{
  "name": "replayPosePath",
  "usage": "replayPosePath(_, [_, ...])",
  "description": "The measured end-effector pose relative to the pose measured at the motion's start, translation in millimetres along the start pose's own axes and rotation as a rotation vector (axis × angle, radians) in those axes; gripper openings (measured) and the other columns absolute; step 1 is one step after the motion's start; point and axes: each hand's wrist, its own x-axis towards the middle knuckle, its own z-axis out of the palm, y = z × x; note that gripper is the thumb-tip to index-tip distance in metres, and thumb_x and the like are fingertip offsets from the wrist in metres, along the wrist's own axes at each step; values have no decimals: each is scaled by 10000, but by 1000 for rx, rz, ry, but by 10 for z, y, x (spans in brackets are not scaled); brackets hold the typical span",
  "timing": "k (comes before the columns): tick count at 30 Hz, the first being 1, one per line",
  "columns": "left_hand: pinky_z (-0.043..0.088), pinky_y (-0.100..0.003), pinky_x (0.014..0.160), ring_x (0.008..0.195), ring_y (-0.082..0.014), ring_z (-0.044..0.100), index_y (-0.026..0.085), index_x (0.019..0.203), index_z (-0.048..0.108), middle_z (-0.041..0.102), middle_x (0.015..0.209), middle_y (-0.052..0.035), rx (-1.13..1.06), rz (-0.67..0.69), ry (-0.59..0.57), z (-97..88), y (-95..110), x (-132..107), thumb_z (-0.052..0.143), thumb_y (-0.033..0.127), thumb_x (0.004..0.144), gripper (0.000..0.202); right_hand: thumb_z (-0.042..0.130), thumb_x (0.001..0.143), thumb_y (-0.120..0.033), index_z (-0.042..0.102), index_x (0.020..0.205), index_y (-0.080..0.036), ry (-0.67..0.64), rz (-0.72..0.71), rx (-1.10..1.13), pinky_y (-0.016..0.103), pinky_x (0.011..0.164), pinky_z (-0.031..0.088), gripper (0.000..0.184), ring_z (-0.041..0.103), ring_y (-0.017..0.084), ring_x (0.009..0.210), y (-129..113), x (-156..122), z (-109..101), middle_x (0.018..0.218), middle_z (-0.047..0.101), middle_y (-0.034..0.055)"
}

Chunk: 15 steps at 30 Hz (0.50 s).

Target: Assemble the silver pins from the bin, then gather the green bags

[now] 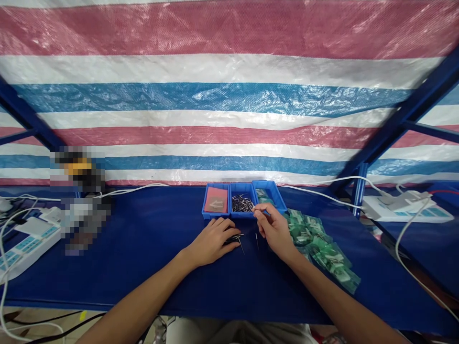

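Observation:
My left hand (213,242) rests on the blue tabletop, its fingers curled round a small bunch of thin dark metal pins (235,237). One pin (241,246) sticks out below the thumb. My right hand (274,230) is closed in a pinch at the front edge of the middle blue bin (244,215); what lies between its fingertips is too small to make out. That bin holds a heap of dark metal pins (243,203). A single pin (256,241) shows below the right hand, between both hands.
The left bin (204,205) contains pink paper (221,195) and a small clear packet. Green packets lie in the right bin (276,193). More green packets (319,243) are heaped right of my right hand. White power strips (409,210) with cables stand at both sides, before a striped sheet (222,138).

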Motion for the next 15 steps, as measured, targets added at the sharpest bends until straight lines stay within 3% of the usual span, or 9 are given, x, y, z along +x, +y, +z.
replayPosePath(7, [473,-382,975,1123,-249,594,238,1351,647,640,1251,-92,-6,-4,-1,12,0,1,564,413,1088,326,646,985,-597,676,1070,-238,5,6,31,226,382,377,371,473,103,497,-28,7,12,907,669,31])
replayPosePath(15, [461,-385,971,1124,-253,587,238,1351,644,637,1256,-91,-2,-2,-4,11,-2,3,559,414,1090,326,642,997,-572,684,1079,-243,10,10,23,222,384,371,341,478,96,502,-18,8,4,943,670,41])
